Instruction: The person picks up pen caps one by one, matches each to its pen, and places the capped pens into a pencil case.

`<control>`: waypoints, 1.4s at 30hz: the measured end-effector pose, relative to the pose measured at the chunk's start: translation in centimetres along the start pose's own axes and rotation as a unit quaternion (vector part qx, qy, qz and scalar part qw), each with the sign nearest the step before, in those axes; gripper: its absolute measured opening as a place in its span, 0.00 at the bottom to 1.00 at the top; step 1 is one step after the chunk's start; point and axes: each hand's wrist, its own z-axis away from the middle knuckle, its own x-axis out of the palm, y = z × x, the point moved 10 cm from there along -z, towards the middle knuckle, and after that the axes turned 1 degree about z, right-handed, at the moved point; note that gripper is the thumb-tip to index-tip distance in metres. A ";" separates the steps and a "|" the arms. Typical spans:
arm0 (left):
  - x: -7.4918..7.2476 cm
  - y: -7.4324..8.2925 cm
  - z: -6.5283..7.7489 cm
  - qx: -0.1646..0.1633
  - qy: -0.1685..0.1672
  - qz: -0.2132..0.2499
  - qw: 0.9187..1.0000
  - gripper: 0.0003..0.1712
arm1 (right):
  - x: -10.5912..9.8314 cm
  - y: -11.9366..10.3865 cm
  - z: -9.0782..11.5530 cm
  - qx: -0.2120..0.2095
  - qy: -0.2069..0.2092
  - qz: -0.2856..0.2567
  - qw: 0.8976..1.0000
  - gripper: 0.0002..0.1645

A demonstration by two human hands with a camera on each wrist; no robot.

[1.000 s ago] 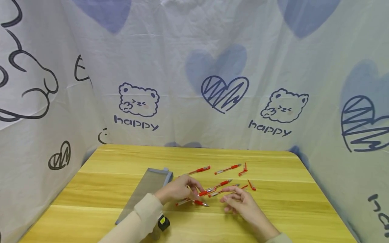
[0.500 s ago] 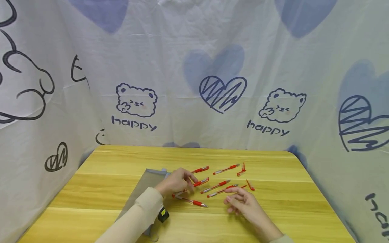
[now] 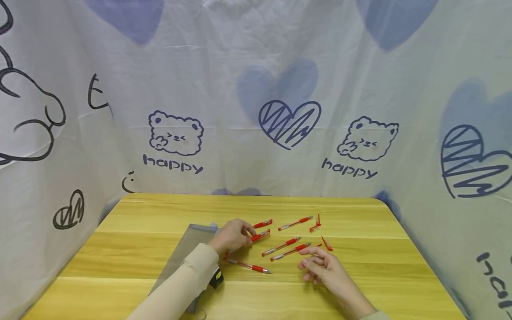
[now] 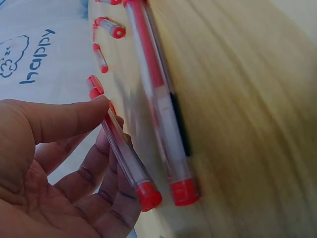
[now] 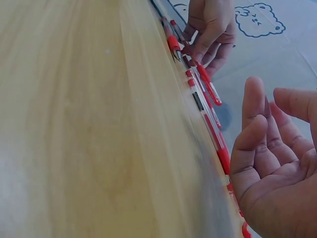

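Over the tabletop point(image 3: 360, 271), our right hand point(image 3: 326, 272) hangs loose-fingered, holding nothing; our left hand point(image 3: 233, 235) pinches a capped red gel pen point(image 3: 262, 235). We'd best keep it clear of the uncapped gel pen point(image 3: 258, 268) just nearside of that hand.

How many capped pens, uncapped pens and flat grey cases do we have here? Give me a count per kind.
Capped pens: 2, one pinched in the left hand
Uncapped pens: 4
Flat grey case: 1, partly hidden by the sleeve
Total: 7
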 end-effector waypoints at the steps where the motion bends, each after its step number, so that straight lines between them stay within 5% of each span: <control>1: -0.1 -0.1 -0.1 -0.001 0.003 -0.007 1.000 0.11 | 0.0 0.0 0.0 0.000 -0.001 0.000 1.000 0.31; 20: -1.4 0.0 -1.1 0.001 0.060 -0.127 0.990 0.11 | 0.2 -0.1 0.3 0.001 -0.015 -0.006 1.000 0.30; 32: -1.5 0.8 0.0 0.033 0.000 -0.001 0.999 0.11 | -0.4 0.1 0.1 0.003 -0.001 0.000 1.000 0.30; 42: -0.6 1.1 1.0 0.053 -0.043 0.031 0.997 0.12 | -0.7 0.4 0.0 0.008 -0.007 -0.011 1.000 0.27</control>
